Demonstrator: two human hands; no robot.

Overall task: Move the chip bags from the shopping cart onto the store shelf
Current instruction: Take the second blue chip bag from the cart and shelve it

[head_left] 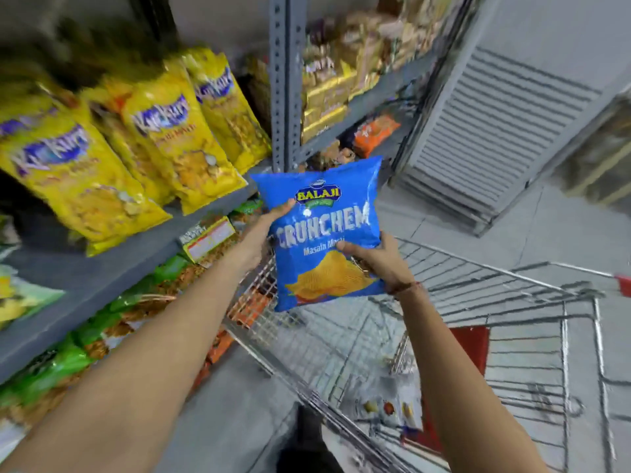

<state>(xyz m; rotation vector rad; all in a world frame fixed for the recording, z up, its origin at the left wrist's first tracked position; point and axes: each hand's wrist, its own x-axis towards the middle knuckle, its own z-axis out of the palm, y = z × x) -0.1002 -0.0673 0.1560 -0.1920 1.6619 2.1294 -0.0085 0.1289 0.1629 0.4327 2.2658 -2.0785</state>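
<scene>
Grey metal shelving [102, 268] fills the left of our view, its upper board crowded with yellow snack bags [177, 138] leaning forward, green packets [51, 370] on the board below; a slotted steel post [285, 80] divides this bay from the next, and pale floor tiles [512, 240] run off to the right. Below us stands the wire shopping cart [495, 302], its basket nearly bare as far as the blur lets us tell, with only some small packets [386, 407] near the bottom.

We hold the blue chip bag [324, 233] upright in the air over the cart's front corner, just beside the shelf edge and not yet on it. Our left hand [263, 240] grips its left edge, thumb lying across the front near the top and fingers hidden behind; our right hand [379, 264] clasps the lower right corner, thumb on the printed face, fingers curled behind.

We judge the bag to be very light, puffed with air, soft-walled and glossy, so it could slide in a loose grip; the chips inside are brittle and would break under a hard squeeze. The flat crimped seams at top and bottom and the side edges look like the safest holds, since they take a pinch without pressing the contents; a two-handed hold at the edges, as now, should keep it steady. Setting it down will want a gentle push, not a shove, lest the crowded yellow bags topple forward.
</scene>
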